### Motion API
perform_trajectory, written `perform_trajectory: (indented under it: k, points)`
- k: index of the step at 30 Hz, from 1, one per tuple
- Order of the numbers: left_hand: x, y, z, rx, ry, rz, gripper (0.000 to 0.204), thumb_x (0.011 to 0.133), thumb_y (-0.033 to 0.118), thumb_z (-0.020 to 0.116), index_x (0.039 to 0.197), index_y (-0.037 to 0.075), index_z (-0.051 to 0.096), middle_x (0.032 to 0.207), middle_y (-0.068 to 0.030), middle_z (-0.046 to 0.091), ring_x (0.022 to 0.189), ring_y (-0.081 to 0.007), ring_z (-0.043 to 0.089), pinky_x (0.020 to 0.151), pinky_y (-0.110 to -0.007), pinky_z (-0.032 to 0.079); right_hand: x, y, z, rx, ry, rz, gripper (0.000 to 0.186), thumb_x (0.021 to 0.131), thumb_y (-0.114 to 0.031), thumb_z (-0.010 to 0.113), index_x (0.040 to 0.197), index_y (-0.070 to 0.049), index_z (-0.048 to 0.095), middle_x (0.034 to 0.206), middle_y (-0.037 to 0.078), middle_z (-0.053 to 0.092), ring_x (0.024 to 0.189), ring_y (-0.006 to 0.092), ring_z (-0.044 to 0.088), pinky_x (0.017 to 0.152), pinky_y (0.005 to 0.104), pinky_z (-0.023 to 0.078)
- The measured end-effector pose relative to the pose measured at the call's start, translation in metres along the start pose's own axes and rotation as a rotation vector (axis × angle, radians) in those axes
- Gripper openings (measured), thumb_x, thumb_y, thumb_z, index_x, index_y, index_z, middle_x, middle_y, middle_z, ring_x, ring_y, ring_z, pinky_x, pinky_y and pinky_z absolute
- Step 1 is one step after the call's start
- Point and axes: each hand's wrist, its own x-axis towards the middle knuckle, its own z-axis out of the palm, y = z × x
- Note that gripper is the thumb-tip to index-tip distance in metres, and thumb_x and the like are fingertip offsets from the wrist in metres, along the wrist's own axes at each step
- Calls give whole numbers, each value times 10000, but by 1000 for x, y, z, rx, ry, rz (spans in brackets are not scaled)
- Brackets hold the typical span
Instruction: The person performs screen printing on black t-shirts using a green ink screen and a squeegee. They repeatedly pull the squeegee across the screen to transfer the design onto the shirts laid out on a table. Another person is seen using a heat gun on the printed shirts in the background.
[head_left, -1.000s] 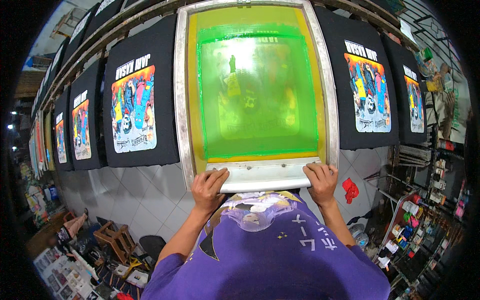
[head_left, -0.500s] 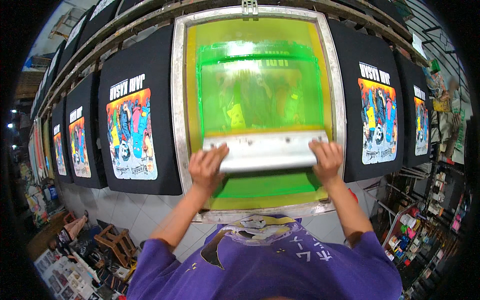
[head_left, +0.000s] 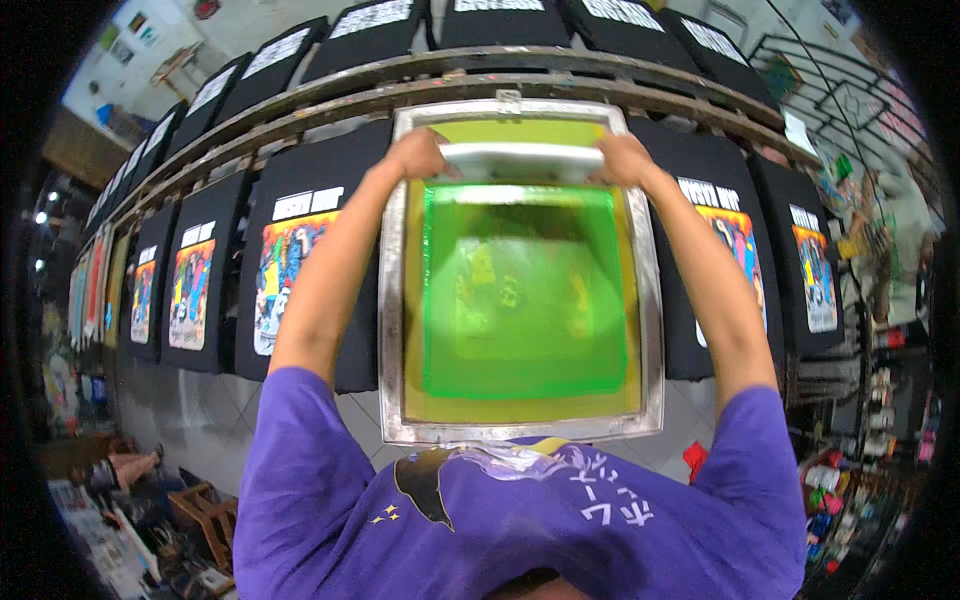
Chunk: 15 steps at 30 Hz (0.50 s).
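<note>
Left hand [head_left: 418, 154], eleven o'clock, and right hand [head_left: 624, 160], one o'clock, grip a long silvery metal squeegee [head_left: 525, 157]; press evenly across the rectangular green mesh screen [head_left: 525, 335].

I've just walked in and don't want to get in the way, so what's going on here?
A person in a purple shirt has both arms stretched forward. The left hand and right hand grip opposite ends of a wide silver bar, held across the far part of a metal-framed screen with a green middle. Black panels with colourful prints stand on both sides.
</note>
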Motion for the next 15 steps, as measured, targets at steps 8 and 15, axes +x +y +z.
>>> perform_trajectory:
  k: [8,15]
  points:
    - [-306,93,113,-147,318,176,369,589,17,696,947,104,700,984,-63,685,963,-292,598,803,-434,468,-308,-133,14,189,108,-113,467,624,-95,744,1088,-136,708,977,80,649,968,308,598,930,490,407]
    - [-408,117,173,-80,361,164,481,591,223,775,1051,138,662,1063,-2,648,956,-226,584,775,-393,431,-400,-194,44,129,264,-78,446,676,-56,644,1104,-151,720,985,26,641,945,242,581,913,447,395]
